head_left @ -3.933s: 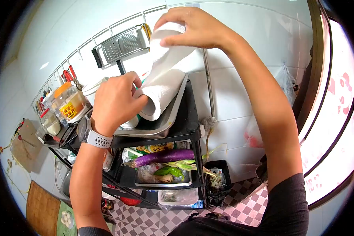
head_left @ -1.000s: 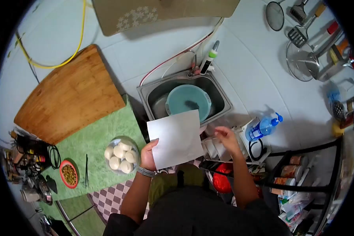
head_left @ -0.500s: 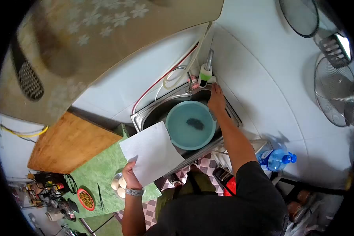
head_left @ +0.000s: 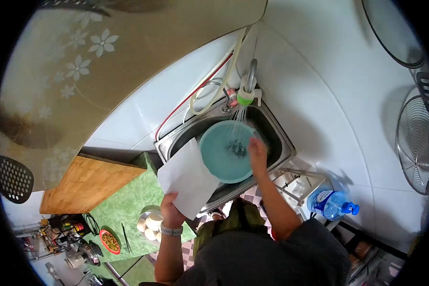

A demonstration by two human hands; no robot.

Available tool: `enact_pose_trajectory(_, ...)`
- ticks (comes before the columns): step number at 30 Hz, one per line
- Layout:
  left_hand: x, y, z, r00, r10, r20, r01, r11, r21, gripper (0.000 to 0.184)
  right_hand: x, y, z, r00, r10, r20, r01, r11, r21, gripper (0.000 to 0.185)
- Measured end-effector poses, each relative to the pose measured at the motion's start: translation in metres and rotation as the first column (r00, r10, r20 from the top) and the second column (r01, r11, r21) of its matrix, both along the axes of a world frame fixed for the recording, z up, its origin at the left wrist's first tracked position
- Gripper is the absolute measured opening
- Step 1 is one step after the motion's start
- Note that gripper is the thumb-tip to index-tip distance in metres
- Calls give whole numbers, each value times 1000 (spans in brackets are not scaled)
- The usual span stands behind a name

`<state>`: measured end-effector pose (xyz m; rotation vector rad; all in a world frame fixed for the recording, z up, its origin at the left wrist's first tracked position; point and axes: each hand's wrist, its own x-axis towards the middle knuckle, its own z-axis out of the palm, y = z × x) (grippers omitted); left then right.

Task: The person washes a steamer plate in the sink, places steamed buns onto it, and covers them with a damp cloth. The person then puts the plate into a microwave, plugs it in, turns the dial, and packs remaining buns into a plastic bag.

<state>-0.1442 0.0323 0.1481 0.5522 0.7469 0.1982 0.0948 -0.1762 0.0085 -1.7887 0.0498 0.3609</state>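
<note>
Tiled wall (head_left: 314, 86): white, rising around our corner, with a wire strainer (head_left: 413, 143) hanging at our far right.
Steel sink (head_left: 284, 148): we stand before it; a pale blue basin (head_left: 224, 162) sits inside, holding water.
Tap (head_left: 245, 99): green-tipped, sending thin streams of water (head_left: 238, 115) into the basin.
Left grip (head_left: 173, 212): closed on the lower edge of our white paper sheet.
Paper sheet (head_left: 188, 178): we have it at the basin's left, overlapping its rim in our view; whether they touch, we cannot tell.
Right grip (head_left: 257, 151): at the basin's right rim; we cannot tell how wide it is, or whether it holds anything.
Green desk (head_left: 124, 193): on our left, carrying pale round pieces (head_left: 154, 222), two dark sticks (head_left: 126, 238) and a red-rimmed dish (head_left: 102, 234).
Blue bottle (head_left: 326, 205): beside a white rack (head_left: 298, 188), right of our sink.
</note>
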Motion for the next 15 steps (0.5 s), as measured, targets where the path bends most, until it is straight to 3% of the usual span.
enact_pose_trajectory(2,14,-20,18,999,-15,-36,22,979,201,66,-53,8,8,989,69,-129,-43,979,200,39)
enact_pose_trajectory(3,14,-27,13,992,-99,-75,118,941,316,68,-75,18,30,965,139,-220,-52,931,362,44)
enact_pose_trajectory(4,8,-36,-20,970,-173,-173,230,887,400,70,-93,24,49,929,219,-298,-39,859,510,48)
enact_pose_trajectory(5,9,-33,-27,911,-318,-262,408,601,687,67,-102,24,41,928,217,-303,-35,861,508,48)
enact_pose_trajectory(6,65,-64,51,840,-402,-365,445,127,886,72,-107,27,33,923,360,-135,-248,825,507,55)
enact_pose_trajectory(7,65,-67,22,750,-438,-496,515,-86,853,84,-111,30,25,935,339,-103,-178,699,692,58)
enact_pose_trajectory(9,96,-95,9,615,-370,-696,579,-388,718,81,-115,39,19,939,339,-56,-49,294,954,66)
enact_pose_trajectory(11,123,-114,-14,630,-352,-692,514,-479,712,75,-88,27,31,762,349,-546,547,104,831,65)
enact_pose_trajectory(12,137,-121,-29,648,-346,-678,478,-508,716,73,-69,22,28,739,341,-580,605,41,795,65)
enact_pose_trajectory(15,179,-127,-48,669,-319,-671,438,-560,703,67,-10,14,7,826,326,-460,503,-55,863,65)
